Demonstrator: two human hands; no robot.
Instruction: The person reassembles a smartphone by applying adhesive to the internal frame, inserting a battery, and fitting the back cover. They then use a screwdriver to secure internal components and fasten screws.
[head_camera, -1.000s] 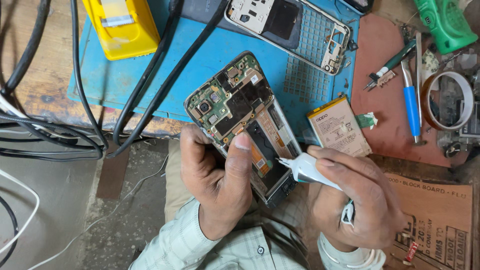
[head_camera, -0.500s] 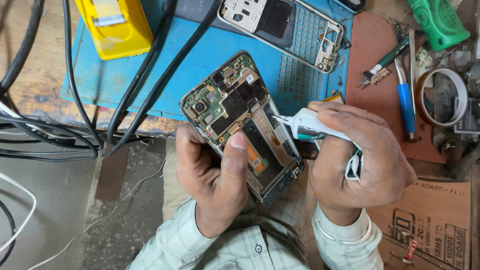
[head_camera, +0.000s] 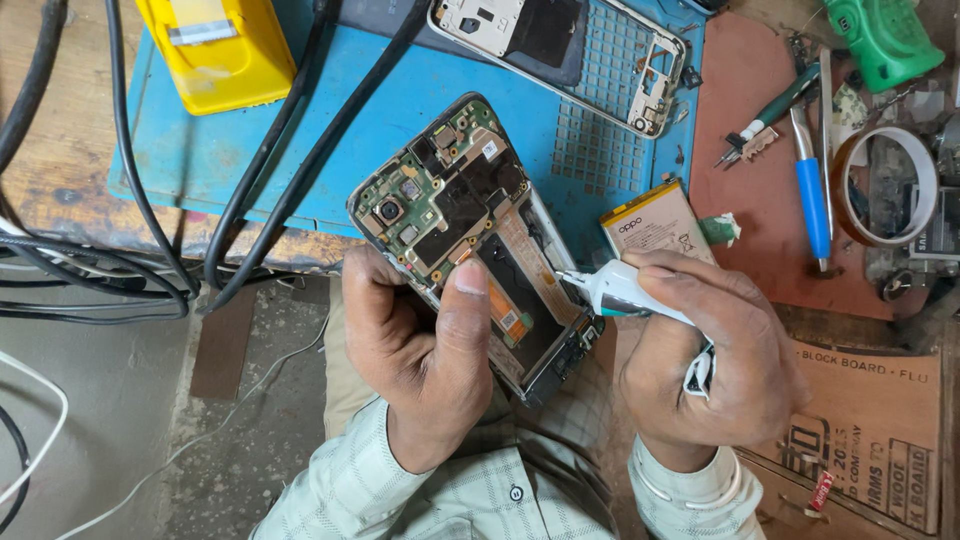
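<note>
Since half a second ago the right hand (head_camera: 715, 355) has slid slightly down and outward, and the nozzle of its white glue tube (head_camera: 615, 290) now sits at the right long edge of the opened phone (head_camera: 475, 235) instead of over its middle. Phone itself is nearly unchanged in position.

Left hand (head_camera: 415, 345) is closed around the phone from below, thumb lying across the lower part of the exposed interior, fingers wrapped behind the frame. Phone is tilted, camera end pointing toward the far left, held above the near edge of the blue work mat (head_camera: 420, 110). Circuit board and flex strip are exposed; back cover is off.

Right hand is curled tight around the tube, tip pointing left and touching or just beside the phone's frame; contact cannot be told for certain.

On the mat's far edge lies a bare phone frame (head_camera: 575, 45). A flat battery (head_camera: 655, 220) rests at the mat's right edge, just beside the tube tip. A yellow box (head_camera: 215, 45) sits at the far left corner. Black cables (head_camera: 290, 150) cross the mat. On the red pad to the right: blue-handled screwdriver (head_camera: 812, 195), tape roll (head_camera: 885, 185).
</note>
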